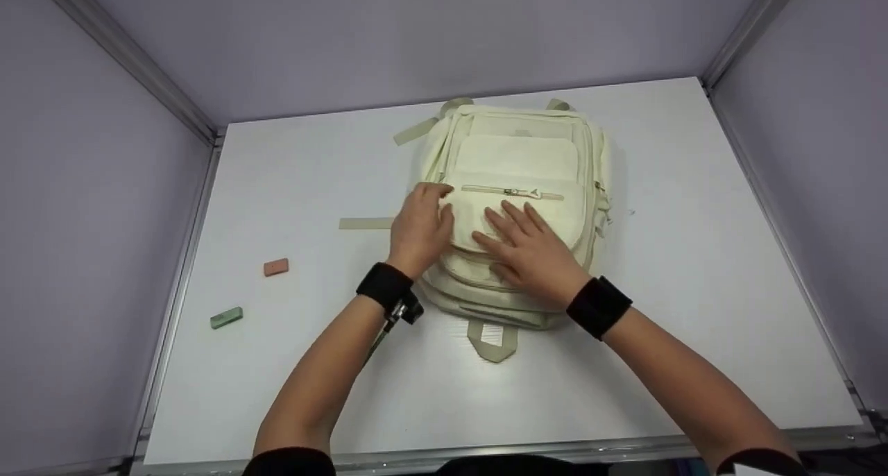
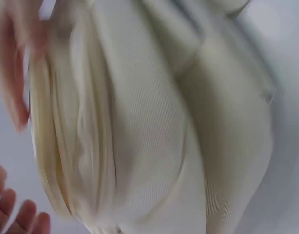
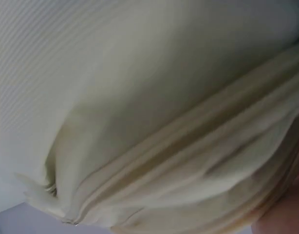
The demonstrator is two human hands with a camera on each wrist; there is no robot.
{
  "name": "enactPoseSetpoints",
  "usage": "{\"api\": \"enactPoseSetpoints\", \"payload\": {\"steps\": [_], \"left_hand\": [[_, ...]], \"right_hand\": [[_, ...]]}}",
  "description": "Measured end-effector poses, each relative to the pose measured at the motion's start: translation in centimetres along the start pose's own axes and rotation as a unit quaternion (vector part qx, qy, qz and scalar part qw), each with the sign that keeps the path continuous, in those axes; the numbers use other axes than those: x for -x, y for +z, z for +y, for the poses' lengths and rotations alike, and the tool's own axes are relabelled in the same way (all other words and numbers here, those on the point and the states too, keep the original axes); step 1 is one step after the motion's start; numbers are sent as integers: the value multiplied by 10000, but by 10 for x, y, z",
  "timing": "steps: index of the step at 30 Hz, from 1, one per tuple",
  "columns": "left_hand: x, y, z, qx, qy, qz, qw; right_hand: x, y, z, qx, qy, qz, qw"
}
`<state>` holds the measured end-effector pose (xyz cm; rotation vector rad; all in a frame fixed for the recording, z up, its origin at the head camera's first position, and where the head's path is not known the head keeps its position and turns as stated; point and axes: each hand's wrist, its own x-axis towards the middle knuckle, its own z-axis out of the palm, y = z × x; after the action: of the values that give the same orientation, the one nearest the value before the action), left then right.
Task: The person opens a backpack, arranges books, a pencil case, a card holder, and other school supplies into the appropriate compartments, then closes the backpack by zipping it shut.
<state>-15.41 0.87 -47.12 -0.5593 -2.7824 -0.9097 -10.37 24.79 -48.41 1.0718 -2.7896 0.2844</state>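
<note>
A cream backpack (image 1: 517, 158) lies front side up on the white table, its top handle loop toward me. My left hand (image 1: 422, 225) is at the left edge of its front pocket, thumb and fingers apart and slightly bent. Over the lower front my right hand (image 1: 531, 257) has its fingers spread, below a short pocket zipper (image 1: 513, 192). The left wrist view shows the bag's layered side (image 2: 140, 122), blurred fingers of the left hand (image 2: 18, 63) and fingertips of the right hand (image 2: 20, 214). Cream fabric (image 3: 140, 112) fills most of the right wrist view.
On the left part of the white table (image 1: 298, 365) lie a pink eraser-like block (image 1: 276, 267) and a green one (image 1: 227, 317). Grey-beige straps (image 1: 365, 223) stick out from the bag's left side. Pale panels (image 1: 90, 219) enclose the table at the back and sides.
</note>
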Motion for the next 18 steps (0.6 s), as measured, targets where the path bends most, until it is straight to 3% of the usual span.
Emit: {"api": "enactPoseSetpoints", "payload": {"steps": [3,5,10,18], "left_hand": [[-14,-1,-19,-79,-698,-191,9973],[-20,1,-27,-167,-856,-465,9951],[-33,10,-32,-457,-730,-894,9923],[-41,16,-31,-685,-937,-634,9912]], "right_hand": [[1,10,-4,7,-148,92,9998],[4,15,-4,70,-158,153,9997],[10,19,-1,150,-250,198,9994],[11,18,-1,216,-273,143,9993]]}}
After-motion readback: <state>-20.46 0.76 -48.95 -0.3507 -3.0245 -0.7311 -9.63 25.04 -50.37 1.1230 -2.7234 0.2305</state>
